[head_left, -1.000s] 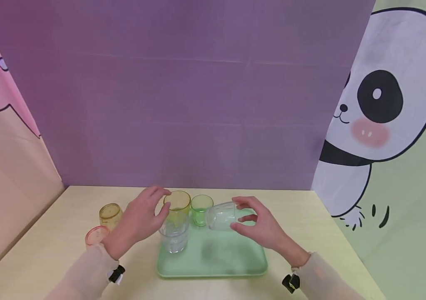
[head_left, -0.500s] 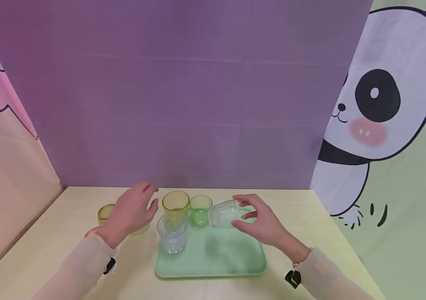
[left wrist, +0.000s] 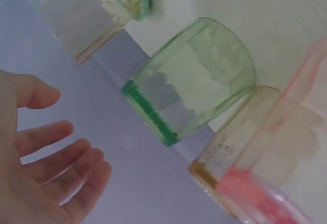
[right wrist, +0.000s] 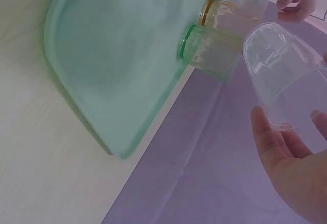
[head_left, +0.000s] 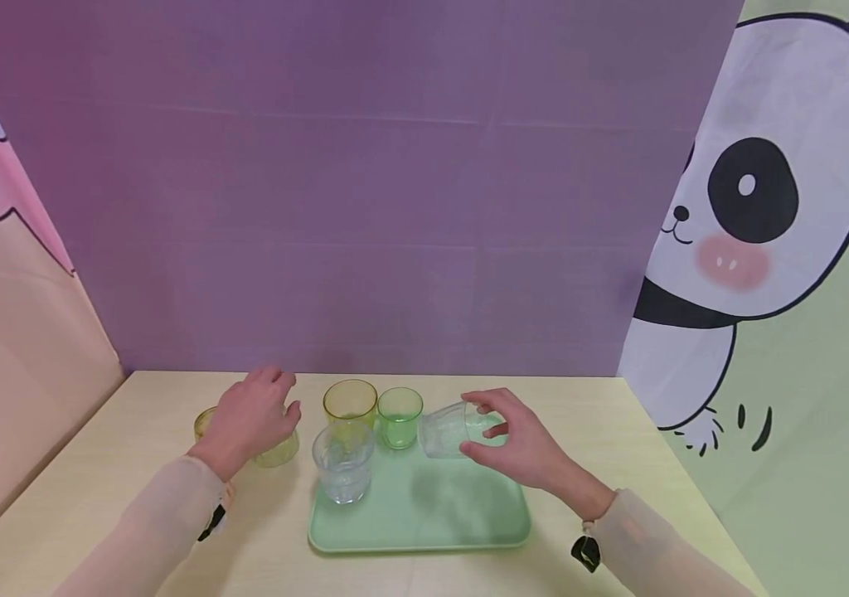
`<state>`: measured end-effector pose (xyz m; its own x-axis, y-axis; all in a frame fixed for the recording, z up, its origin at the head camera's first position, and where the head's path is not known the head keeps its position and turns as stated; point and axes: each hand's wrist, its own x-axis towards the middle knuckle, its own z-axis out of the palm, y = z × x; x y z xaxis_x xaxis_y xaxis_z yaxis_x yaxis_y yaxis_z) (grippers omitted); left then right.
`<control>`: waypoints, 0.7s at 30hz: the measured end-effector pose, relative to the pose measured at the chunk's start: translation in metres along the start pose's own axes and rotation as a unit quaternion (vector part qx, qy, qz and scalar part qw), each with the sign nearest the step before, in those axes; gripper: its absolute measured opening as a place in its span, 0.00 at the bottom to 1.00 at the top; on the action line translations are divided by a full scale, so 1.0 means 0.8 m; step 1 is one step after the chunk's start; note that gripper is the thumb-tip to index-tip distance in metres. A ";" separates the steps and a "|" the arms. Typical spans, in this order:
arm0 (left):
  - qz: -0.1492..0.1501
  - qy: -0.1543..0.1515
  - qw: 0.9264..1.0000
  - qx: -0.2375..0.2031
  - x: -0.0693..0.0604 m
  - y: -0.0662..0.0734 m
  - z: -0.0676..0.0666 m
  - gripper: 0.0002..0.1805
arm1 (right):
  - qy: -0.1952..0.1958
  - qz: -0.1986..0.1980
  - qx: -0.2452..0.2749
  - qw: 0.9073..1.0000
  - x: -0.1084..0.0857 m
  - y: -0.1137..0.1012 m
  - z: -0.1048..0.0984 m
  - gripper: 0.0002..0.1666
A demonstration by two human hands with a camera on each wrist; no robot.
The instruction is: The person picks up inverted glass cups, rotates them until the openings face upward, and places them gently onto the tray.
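One clear cup point(head_left: 441, 431) hangs tilted near the far edge of our tray point(head_left: 419, 548), rim pinched by our right hand point(head_left: 517, 444), our empty left hand point(head_left: 249, 421) loose-fingered; we judge it light, stiff, slippery, best gripped mid-wall.

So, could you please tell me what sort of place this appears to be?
Probably a staged booth, perhaps for filming: a plain purple backdrop stands behind a pale wood-grain tabletop, with a large cartoon panda printed on the right-hand panel.
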<state>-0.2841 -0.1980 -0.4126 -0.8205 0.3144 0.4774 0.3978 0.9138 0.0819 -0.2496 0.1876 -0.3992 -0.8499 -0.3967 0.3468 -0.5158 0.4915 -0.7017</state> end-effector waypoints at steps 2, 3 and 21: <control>-0.013 -0.021 1.000 0.004 -0.001 -0.002 0.001 0.18 | -0.002 0.001 -0.003 1.000 -0.001 0.001 0.000 0.34; -0.019 -0.033 0.999 0.007 -0.001 -0.003 0.002 0.19 | -0.003 0.003 -0.003 1.000 -0.001 0.001 0.000 0.34; -0.070 -0.167 0.983 0.001 0.000 -0.016 0.016 0.27 | -0.023 0.011 -0.045 0.999 0.000 0.003 -0.005 0.34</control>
<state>-0.2945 -0.2067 -0.4247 -0.9562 0.2528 0.1473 0.2713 0.9545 0.1234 -0.2510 0.1918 -0.3989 -0.8560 -0.4201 0.3013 -0.5068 0.5665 -0.6498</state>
